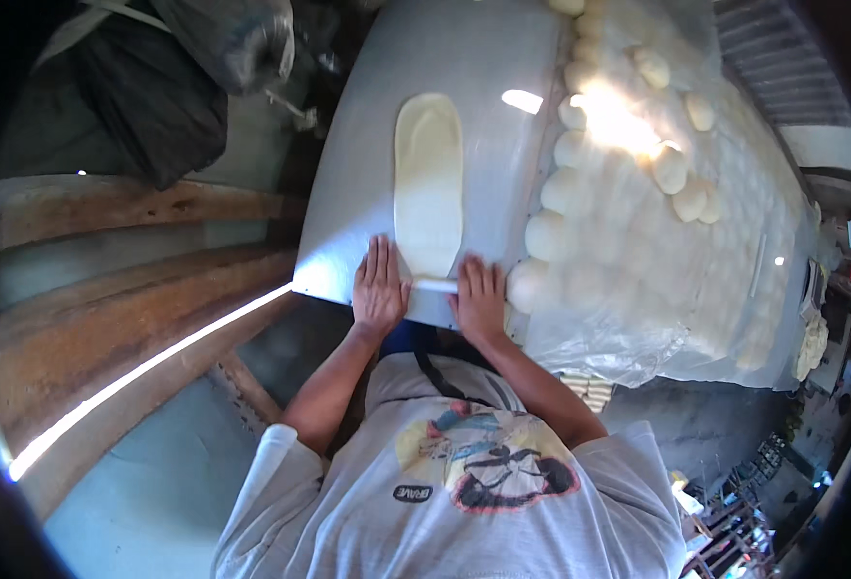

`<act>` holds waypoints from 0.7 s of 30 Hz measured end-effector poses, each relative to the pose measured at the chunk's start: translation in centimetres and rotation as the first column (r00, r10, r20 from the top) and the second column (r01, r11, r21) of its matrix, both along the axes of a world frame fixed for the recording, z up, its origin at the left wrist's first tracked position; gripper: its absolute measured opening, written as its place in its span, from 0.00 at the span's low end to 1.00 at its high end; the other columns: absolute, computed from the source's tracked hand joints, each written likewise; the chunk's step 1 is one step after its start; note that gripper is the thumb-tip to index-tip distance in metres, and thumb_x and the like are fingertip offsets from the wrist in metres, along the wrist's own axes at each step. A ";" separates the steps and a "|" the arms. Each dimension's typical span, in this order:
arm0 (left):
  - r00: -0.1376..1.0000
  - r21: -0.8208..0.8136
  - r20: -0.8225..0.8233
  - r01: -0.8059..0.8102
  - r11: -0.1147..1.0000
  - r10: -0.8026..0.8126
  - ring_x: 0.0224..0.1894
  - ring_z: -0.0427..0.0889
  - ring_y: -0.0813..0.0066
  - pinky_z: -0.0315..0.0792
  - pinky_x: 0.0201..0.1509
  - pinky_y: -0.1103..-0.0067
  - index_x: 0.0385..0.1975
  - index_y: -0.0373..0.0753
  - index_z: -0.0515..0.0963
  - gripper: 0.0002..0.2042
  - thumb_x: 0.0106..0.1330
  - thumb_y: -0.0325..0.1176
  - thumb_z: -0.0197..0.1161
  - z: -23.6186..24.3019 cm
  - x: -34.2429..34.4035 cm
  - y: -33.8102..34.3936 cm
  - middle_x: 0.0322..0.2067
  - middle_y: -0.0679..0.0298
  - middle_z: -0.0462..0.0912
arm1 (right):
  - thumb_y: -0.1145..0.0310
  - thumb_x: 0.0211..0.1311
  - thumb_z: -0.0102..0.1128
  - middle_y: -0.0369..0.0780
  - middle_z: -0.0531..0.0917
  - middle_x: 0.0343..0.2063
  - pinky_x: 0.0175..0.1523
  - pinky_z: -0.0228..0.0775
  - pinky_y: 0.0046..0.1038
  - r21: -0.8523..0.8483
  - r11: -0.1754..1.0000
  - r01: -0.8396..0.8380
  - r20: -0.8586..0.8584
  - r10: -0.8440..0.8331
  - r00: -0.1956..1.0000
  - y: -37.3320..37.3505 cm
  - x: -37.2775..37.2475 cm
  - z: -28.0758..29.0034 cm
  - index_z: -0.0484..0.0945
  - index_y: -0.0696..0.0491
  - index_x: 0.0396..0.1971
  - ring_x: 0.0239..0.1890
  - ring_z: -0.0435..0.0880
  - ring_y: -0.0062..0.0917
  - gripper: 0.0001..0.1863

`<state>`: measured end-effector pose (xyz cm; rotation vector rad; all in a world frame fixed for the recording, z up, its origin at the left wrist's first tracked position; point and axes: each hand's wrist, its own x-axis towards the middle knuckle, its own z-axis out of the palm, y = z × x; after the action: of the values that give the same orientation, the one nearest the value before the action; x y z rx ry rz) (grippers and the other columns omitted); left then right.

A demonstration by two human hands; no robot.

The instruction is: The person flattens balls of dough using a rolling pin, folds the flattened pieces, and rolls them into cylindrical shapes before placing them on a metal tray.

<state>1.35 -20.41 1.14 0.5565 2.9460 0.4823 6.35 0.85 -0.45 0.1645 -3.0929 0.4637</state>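
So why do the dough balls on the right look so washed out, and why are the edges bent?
Head view: sunlight glares on the plastic sheet over the dough balls, bleaching them; the fisheye bends the table edges; the corners go black.

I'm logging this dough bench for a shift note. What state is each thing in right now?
Dough sheet: rolled out flat into a long oval on the metal table.
Rolling pin: lying across the sheet's near end, under both palms.
Left hand: flat, fingers spread, on the pin.
Right hand: flat, on the pin.
Dough balls: unrolled, in rows under clear plastic sheet.
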 end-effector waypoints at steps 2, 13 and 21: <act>0.998 0.014 0.055 -0.005 1.000 0.004 0.76 0.53 0.45 0.54 0.74 0.57 0.71 0.26 0.57 0.35 0.69 0.43 0.54 -0.3 0.4 -0.2 0.73 0.40 0.54 | 0.56 0.61 0.63 0.47 0.78 0.53 0.67 0.57 0.53 0.017 0.994 -0.108 -0.002 0.108 0.994 1.3 0.7 -0.7 0.76 0.58 0.55 0.60 0.75 0.41 0.27; 0.967 0.569 0.088 -0.245 0.785 0.237 0.62 0.72 0.44 0.67 0.66 0.62 0.63 0.27 0.66 0.23 0.73 0.34 0.58 -1.7 -15.0 -0.7 0.60 0.41 0.73 | 0.66 0.68 0.54 0.47 0.79 0.50 0.55 0.73 0.44 0.464 0.623 0.630 -0.149 -0.646 0.749 16.6 -11.3 6.2 0.68 0.54 0.67 0.49 0.82 0.42 0.27; 0.999 0.561 -0.016 -0.026 0.828 0.042 0.59 0.73 0.45 0.67 0.67 0.62 0.62 0.30 0.69 0.26 0.64 0.28 0.66 -2.8 -29.9 5.4 0.56 0.43 0.75 | 0.69 0.67 0.58 0.50 0.76 0.58 0.70 0.62 0.41 -0.309 0.942 0.134 -0.220 -0.208 0.953 0.0 -32.4 0.9 0.76 0.57 0.58 0.63 0.71 0.48 0.21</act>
<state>-28.57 -14.98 -1.69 0.5573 2.8107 1.3803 -26.01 0.88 0.45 -0.0497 -2.7223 0.8115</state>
